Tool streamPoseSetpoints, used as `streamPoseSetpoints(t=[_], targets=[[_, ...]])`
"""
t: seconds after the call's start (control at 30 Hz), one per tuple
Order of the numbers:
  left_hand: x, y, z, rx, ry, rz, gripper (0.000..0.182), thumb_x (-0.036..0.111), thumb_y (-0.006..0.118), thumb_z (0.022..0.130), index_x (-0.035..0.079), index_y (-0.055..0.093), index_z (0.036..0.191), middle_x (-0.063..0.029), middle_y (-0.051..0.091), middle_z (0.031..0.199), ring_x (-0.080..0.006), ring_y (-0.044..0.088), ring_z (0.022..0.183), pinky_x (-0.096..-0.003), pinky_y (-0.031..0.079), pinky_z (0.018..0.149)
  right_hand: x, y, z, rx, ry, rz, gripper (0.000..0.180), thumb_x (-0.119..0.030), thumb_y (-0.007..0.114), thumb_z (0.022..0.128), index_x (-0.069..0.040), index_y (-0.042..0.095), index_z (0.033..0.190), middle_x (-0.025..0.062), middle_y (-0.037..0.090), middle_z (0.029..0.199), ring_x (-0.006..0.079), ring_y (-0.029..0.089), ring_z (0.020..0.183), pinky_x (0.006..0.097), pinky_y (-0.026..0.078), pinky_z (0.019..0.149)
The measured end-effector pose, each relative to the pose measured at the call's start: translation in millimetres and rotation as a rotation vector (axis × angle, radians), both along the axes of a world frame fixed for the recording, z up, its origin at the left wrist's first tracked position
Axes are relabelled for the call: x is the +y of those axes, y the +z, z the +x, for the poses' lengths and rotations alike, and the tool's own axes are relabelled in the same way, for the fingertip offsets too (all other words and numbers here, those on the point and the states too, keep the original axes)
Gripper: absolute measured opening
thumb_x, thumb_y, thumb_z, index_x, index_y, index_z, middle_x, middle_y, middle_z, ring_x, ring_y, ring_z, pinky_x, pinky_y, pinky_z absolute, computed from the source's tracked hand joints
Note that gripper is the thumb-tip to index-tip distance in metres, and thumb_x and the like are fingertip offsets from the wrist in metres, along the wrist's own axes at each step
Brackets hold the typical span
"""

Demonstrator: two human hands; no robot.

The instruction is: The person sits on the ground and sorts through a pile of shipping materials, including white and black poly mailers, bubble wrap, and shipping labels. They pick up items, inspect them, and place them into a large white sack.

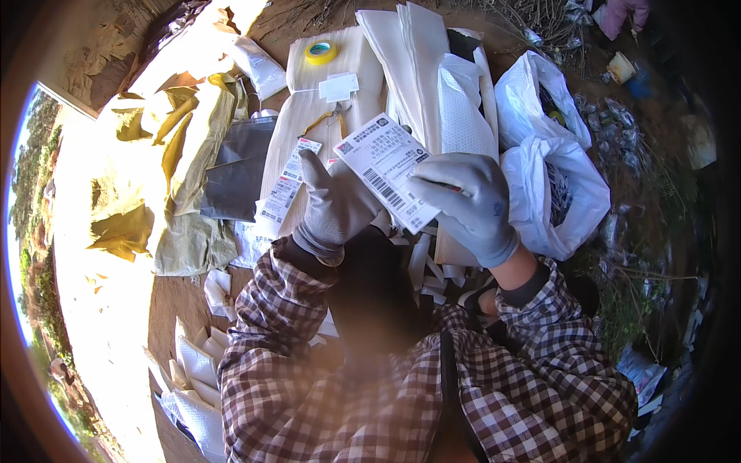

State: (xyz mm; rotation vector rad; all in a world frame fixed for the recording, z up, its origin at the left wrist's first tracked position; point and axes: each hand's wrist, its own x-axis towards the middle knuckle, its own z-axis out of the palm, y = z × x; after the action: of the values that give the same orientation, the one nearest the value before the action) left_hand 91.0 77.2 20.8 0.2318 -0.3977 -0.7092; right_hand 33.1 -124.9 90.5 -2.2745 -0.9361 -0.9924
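Both my hands wear grey knitted gloves. My right hand point(472, 202) grips the lower right edge of a white printed label sheet point(386, 169) with a barcode, tilted in front of me. My left hand point(338, 205) is beside the sheet's left edge with its thumb raised; its palm is partly hidden, and whether it touches the sheet I cannot tell. A strip of printed labels point(283, 194) lies left of it on a stack of pale foam sheets point(298, 121). Yellow-handled pliers or cutters point(331, 118), small white cards point(338, 87) and a roll of yellow tape point(321, 52) rest on that stack.
Black plastic bags point(237, 168) lie left of the stack. Bubble-wrap pouches point(468, 110) stand at its right, beside two open white plastic bags point(544, 98) with contents. More padded pouches point(200, 376) are at lower left. Another person's pink sleeve point(616, 18) shows at upper right.
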Motion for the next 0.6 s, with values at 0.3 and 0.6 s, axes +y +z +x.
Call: streamPoseSetpoints(t=[0.3, 0.6], targets=[[-4.1, 23.7, -17.2, -0.009, 0.623, 0.247, 0.057, 0.038, 0.05, 0.103, 0.003, 0.036, 0.147, -0.0177, 0.05, 0.142, -0.0287, 0.052, 0.13, -0.046, 0.042, 0.111, 3.7, -48.8, -18.7, 0.756, 0.117, 0.794, 0.085, -0.04, 0.077, 0.085, 0.005, 0.038, 0.145, 0.0177, 0.056, 0.132, 0.0233, 0.046, 0.132, 0.0391, 0.037, 0.11], [5.7, 21.9, -68.8, -0.27, 0.082, 0.249, 0.149, 0.1, 0.049, 0.055, -0.005, 0.013, 0.155, -0.0309, 0.027, 0.155, -0.0429, 0.033, 0.141, -0.0526, 0.031, 0.115, -29.8, 12.8, 2.8, 1.158, 0.313, 0.948, 0.06, -0.013, 0.069, 0.091, -0.004, 0.046, 0.146, 0.0058, 0.064, 0.125, 0.0124, 0.061, 0.111, 0.0277, 0.051, 0.095]])
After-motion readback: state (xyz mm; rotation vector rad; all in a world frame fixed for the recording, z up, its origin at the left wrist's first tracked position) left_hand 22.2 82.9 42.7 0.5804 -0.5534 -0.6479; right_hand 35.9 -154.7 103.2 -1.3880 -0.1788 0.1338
